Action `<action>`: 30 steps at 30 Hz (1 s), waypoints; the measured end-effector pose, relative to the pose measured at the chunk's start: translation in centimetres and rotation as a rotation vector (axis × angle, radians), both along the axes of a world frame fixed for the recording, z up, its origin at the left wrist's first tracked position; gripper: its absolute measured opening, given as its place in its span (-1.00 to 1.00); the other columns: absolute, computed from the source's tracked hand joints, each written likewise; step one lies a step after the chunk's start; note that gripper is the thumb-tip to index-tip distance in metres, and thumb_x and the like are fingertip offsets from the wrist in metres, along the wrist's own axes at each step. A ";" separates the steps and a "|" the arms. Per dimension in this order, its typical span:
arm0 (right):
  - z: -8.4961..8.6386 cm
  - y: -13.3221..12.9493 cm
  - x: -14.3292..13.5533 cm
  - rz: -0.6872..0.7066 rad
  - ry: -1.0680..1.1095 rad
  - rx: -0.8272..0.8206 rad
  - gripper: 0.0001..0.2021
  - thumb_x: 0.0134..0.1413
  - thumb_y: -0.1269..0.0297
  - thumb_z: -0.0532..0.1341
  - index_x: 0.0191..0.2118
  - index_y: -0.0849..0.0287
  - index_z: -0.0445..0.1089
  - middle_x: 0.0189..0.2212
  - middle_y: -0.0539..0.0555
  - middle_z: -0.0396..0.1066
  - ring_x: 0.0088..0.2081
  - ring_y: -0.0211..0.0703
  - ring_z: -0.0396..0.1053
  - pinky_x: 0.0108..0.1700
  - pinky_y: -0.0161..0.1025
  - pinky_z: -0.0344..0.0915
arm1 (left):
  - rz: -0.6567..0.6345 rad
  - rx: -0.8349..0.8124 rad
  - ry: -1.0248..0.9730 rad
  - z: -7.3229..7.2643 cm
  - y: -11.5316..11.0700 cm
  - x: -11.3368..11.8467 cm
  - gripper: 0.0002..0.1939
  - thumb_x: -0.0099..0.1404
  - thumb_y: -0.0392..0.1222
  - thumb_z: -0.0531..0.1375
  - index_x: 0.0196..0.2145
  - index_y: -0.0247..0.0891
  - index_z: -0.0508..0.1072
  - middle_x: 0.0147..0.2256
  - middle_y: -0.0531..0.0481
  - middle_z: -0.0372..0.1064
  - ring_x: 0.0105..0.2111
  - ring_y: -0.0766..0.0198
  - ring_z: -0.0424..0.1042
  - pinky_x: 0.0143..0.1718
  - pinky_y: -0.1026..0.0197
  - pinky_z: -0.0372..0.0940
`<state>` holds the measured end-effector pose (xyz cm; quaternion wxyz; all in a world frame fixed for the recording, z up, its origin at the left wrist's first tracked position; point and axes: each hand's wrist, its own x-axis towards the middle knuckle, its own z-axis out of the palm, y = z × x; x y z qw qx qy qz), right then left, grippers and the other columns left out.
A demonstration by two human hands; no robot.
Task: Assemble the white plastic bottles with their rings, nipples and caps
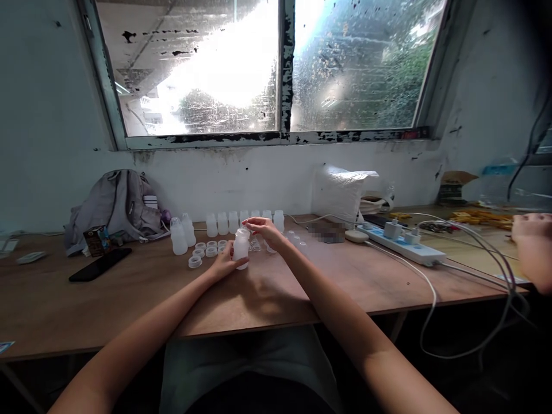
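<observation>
our left hand holds a bottle; our right hand seems to work at its top, grip unclear; next likely needs us steady.

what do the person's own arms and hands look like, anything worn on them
The left forearm and right forearm are bare, with no sleeves in view. The left hand and right hand are ungloved. No watch or bracelet shows.

Left hand: wrapped around the bottle, thumb laid across its lower front.
Right hand: held at the bottle's top, fingers bent together.
Forearms: both extended toward the bottle, from either side.
</observation>
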<state>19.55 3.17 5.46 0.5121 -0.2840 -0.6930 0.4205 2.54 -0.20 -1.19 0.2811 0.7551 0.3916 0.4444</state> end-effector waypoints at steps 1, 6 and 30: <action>0.1 -0.2 -0.1 0.018 -0.005 0.002 -0.74 -0.20 0.14 0.22 -0.34 0.15 0.45 -0.36 0.03 0.40 -0.34 -0.25 0.26 -0.39 -0.37 0.13 | 0.005 0.008 0.004 0.1 -0.1 0.0 -0.48 -0.02 0.03 0.22 -0.16 -0.26 0.17 -0.26 -0.05 0.29 -0.24 0.15 0.31 -0.25 0.14 0.22; 0.2 -0.3 -0.1 0.010 0.043 -0.014 -0.74 -0.20 0.15 0.22 -0.34 0.17 0.44 -0.38 0.03 0.39 -0.36 -0.26 0.27 -0.40 -0.36 0.14 | 0.016 0.060 0.009 0.7 -0.5 0.0 -0.52 0.04 0.03 0.17 -0.13 -0.25 0.20 -0.25 -0.04 0.31 -0.27 0.19 0.32 -0.28 0.20 0.22; -0.8 0.6 0.2 -0.096 0.110 -0.051 -0.71 -0.29 0.08 0.27 -0.54 0.23 0.31 -0.62 -0.04 0.26 -0.62 -0.39 0.15 -0.61 -0.39 0.06 | 0.060 0.126 0.172 2.0 -0.5 -1.4 -0.56 0.07 0.07 0.10 -0.18 -0.28 0.34 -0.31 -0.02 0.37 -0.33 0.18 0.34 -0.31 0.23 0.19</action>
